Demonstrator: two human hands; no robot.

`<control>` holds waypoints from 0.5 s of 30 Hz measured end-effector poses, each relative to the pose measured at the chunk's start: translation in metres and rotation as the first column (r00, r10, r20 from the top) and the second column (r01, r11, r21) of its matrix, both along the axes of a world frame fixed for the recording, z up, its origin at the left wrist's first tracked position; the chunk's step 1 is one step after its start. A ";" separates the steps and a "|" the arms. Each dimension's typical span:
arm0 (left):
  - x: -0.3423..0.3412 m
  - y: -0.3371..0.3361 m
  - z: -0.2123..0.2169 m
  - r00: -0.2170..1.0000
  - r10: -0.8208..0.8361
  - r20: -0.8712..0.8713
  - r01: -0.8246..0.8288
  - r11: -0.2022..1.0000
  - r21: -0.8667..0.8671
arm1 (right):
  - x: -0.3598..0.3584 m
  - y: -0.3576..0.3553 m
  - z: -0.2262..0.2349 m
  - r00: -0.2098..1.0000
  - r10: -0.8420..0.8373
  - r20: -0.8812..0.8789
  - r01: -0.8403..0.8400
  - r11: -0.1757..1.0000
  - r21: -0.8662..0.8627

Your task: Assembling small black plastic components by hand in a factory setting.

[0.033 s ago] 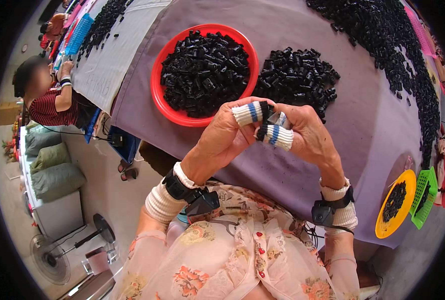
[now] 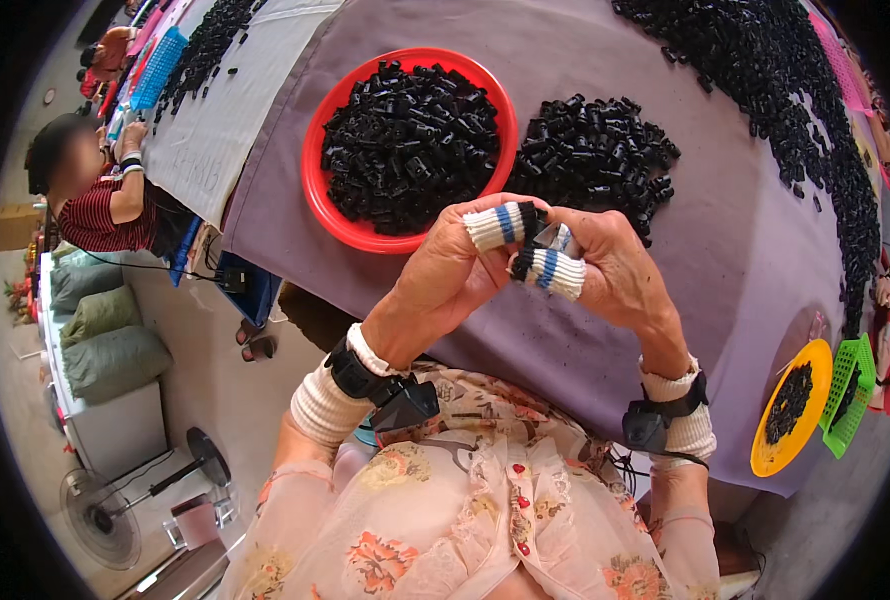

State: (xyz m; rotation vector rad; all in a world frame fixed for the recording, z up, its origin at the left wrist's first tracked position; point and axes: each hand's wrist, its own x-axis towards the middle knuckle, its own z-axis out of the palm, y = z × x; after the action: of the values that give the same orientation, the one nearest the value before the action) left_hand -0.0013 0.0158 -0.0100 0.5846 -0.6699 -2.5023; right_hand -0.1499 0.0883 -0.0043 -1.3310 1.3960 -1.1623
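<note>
Both my hands meet over the table's near edge, in front of the black pile. My left hand is closed, its covered thumb and fingers pinching what looks like a small black plastic part, mostly hidden. Opposite it, my right hand is closed too, fingertips touching the left ones. A small greyish, shiny piece shows between the fingers; its kind cannot be made out. White knitted finger sleeves with blue and black bands cover some digits. Just beyond are a red basin full of black plastic parts and a loose pile of black parts.
A larger heap of black parts spreads along the far right. A yellow tray and a green basket stand at the right edge. Leftward, a person in a striped top works at the table; a fan stands below.
</note>
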 end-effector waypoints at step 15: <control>0.000 0.001 0.003 0.994 -0.079 -0.073 0.084 0.994 0.070 | -0.010 -0.002 0.010 0.983 0.022 -0.184 -0.026 1.000 -0.016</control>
State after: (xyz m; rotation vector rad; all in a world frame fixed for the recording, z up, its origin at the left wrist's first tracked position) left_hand -0.0015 0.0168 -0.0074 0.5021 -0.5891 -2.6195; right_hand -0.1602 0.0863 0.0054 -1.4952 1.4989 -1.0596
